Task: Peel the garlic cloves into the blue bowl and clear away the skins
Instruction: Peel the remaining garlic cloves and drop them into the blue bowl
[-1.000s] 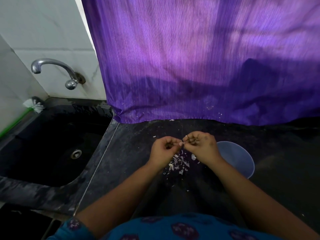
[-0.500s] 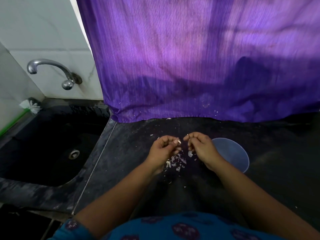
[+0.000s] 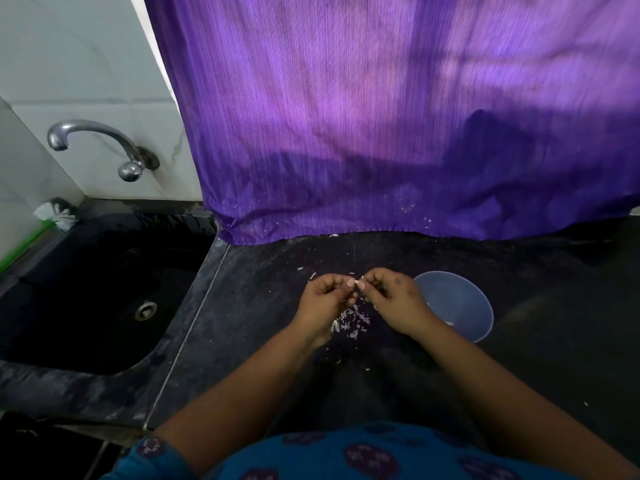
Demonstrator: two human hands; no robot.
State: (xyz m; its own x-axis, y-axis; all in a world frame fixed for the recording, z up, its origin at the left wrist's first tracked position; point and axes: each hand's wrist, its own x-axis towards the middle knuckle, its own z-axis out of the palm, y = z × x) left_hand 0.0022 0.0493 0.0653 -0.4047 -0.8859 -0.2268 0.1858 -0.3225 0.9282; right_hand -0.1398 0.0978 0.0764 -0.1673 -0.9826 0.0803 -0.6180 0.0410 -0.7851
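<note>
My left hand [image 3: 327, 299] and my right hand [image 3: 391, 299] meet fingertip to fingertip above the dark counter, both curled and pinching a small pale garlic clove [image 3: 356, 284] between them. Directly under the hands lies a heap of white garlic skins [image 3: 349, 322]. The blue bowl [image 3: 460, 306] stands just right of my right hand, partly hidden by the wrist; a pale bit shows near its bottom.
A black sink [image 3: 90, 292] with a metal tap [image 3: 100, 147] fills the left side. A purple curtain [image 3: 381, 116] hangs down to the counter's back edge. A white and green brush [image 3: 52, 216] leans at the sink's far corner. Stray skin flecks dot the counter [image 3: 519, 358].
My hands parted slightly half a second ago and have come back together on the clove. The view shifted a little; the bowl and skins stay put.
</note>
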